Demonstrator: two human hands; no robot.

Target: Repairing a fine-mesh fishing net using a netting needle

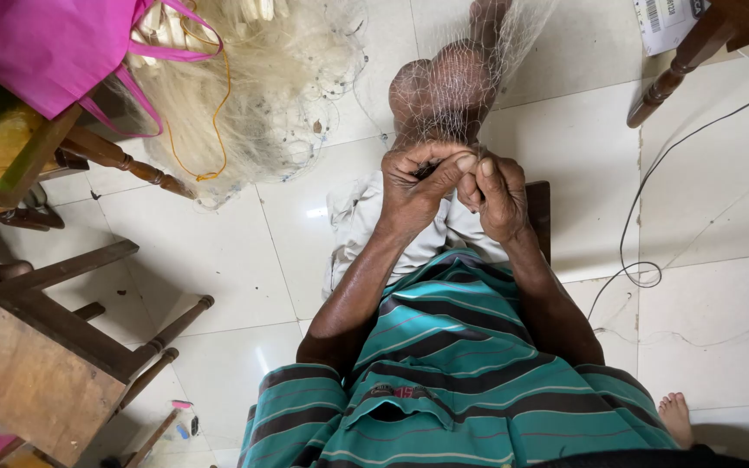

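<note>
Left hand (413,186) and right hand (498,195) both pinch fine fishing net (457,87) stretched over raised knee (444,87); net heap (253,95) far left.

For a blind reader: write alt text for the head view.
Both bare hands, left hand and right hand, pinch a fine pale fishing net stretched over a raised knee. More net lies heaped on the white tiled floor, beside a wooden chair.
</note>
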